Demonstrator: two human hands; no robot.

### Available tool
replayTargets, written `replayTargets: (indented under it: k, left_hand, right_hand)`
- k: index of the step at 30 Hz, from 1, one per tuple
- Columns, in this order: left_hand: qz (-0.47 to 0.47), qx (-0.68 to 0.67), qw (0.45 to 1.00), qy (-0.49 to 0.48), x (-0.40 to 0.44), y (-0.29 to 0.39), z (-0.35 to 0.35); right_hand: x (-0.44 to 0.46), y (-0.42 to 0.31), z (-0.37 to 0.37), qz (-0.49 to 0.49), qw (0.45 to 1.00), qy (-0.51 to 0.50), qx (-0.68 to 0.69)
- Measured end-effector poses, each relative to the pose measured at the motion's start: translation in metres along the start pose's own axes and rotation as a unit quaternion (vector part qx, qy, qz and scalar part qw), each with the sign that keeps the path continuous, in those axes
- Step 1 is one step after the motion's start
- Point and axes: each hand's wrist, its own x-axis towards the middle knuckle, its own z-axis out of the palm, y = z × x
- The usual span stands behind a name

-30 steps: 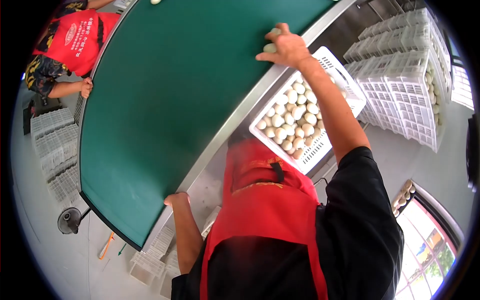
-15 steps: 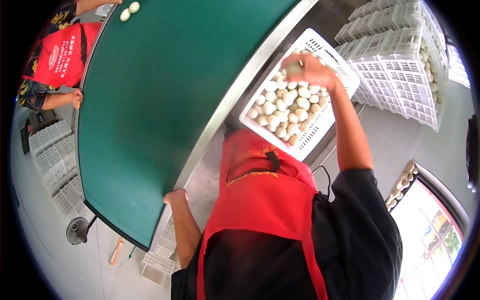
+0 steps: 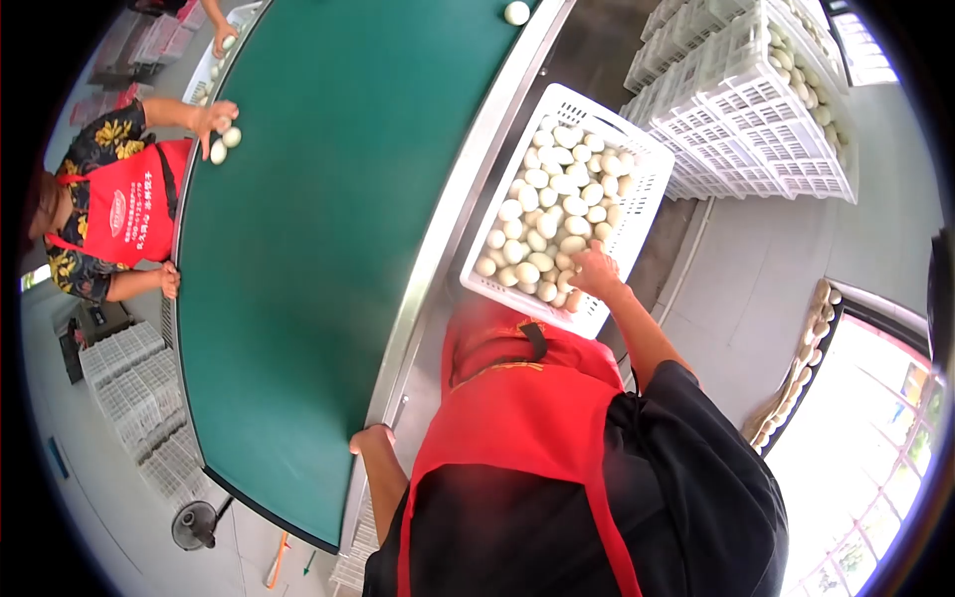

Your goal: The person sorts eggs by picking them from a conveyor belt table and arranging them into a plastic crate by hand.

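Note:
My left hand [image 3: 373, 438] is closed around the metal edge [image 3: 406, 338] of the green conveyor belt [image 3: 318, 219]. At the near right side of a white plastic basket [image 3: 645, 199], my right hand [image 3: 596, 271] reaches in with its fingers bent down onto the eggs. Whether those fingers grip an egg is hidden. Pale, slightly greenish eggs [image 3: 547, 219] fill the basket in a loose heap. The basket rests on a metal surface beside the belt, just in front of my red apron [image 3: 517, 428].
One egg [image 3: 516, 13] lies on the belt's far right. Two eggs [image 3: 226, 145] lie by a co-worker's hand [image 3: 211, 121] across the belt. Stacked white crates of eggs [image 3: 736, 109] stand at right. Empty crates [image 3: 134, 388] and a fan [image 3: 194, 524] are at left.
My right hand has moved from the basket's far part to its near right side. Another egg shows on the belt's far right. The co-worker's hand now reaches over the two eggs. The view has shifted.

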Motion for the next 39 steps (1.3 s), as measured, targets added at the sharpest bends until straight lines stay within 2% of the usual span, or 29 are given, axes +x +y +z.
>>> replayTargets:
  k: [1, 3, 4, 5, 8, 11, 15, 18, 20, 21, 23, 25, 28, 29, 32, 34, 39]
  left_hand:
    - [0.071, 0.209, 0.974, 0.04, 0.06, -0.003, 0.05]
    - [-0.01, -0.04, 0.999, 0.007, 0.02, -0.004, 0.017]
    - [-0.022, -0.067, 0.997, -0.011, 0.001, -0.002, 0.004]
    - [-0.023, -0.06, 0.998, -0.023, -0.011, -0.002, -0.004]
    - [-0.024, -0.043, 0.998, -0.049, -0.029, -0.001, -0.02]
    - [-0.02, -0.019, 0.997, -0.07, -0.036, -0.004, -0.027]
    - [-0.031, -0.049, 0.993, -0.105, -0.043, -0.002, -0.037]
    - [-0.026, -0.061, 0.988, -0.139, -0.056, -0.007, -0.055]
    - [0.003, -0.058, 0.987, -0.15, -0.074, -0.012, -0.069]
    - [0.053, -0.023, 0.992, -0.112, -0.084, -0.014, -0.079]
    - [0.118, 0.005, 0.988, -0.095, -0.096, -0.018, -0.093]
    - [0.084, -0.012, 0.991, -0.101, -0.07, -0.012, -0.088]
    - [0.019, -0.049, 0.991, -0.12, -0.032, 0.002, -0.086]
    - [0.007, -0.058, 0.991, -0.122, -0.025, 0.006, -0.086]
    - [-0.022, -0.081, 0.988, -0.127, -0.004, 0.014, -0.08]
    - [-0.034, -0.096, 0.986, -0.132, 0.009, 0.02, -0.078]
    - [-0.064, -0.132, 0.978, -0.145, 0.026, 0.026, -0.066]
  right_hand:
    - [-0.003, 0.003, 0.006, -0.005, 1.0, 0.029, 0.009]
    - [-0.006, 0.008, 0.021, -0.018, 0.997, 0.073, -0.011]
    - [-0.008, 0.008, 0.029, -0.025, 0.995, 0.086, -0.039]
    - [-0.011, 0.006, 0.033, -0.032, 0.992, 0.1, -0.068]
    - [-0.015, 0.0, 0.03, -0.025, 0.998, 0.037, -0.038]
    - [-0.024, -0.009, 0.021, -0.027, 0.999, 0.017, -0.039]
    - [-0.026, -0.014, 0.01, -0.017, 1.0, -0.002, -0.024]
    - [-0.002, 0.008, 0.044, -0.003, 0.999, -0.011, -0.051]
    - [-0.003, 0.002, 0.036, -0.005, 0.998, -0.026, -0.061]
    - [-0.005, -0.003, 0.028, 0.001, 0.998, -0.039, -0.042]
    - [-0.001, -0.003, 0.019, -0.005, 0.998, -0.053, -0.031]
    - [0.004, 0.002, 0.013, -0.026, 0.997, -0.06, -0.043]
    - [0.022, -0.012, -0.008, 0.035, 0.991, -0.029, -0.129]
    - [0.028, -0.018, -0.015, 0.041, 0.994, 0.054, -0.083]
    - [0.033, -0.052, -0.07, -0.058, 0.982, 0.171, 0.059]
    - [0.037, -0.087, -0.103, -0.128, 0.943, 0.278, 0.131]
    - [0.072, -0.175, -0.178, -0.172, 0.912, 0.348, 0.132]
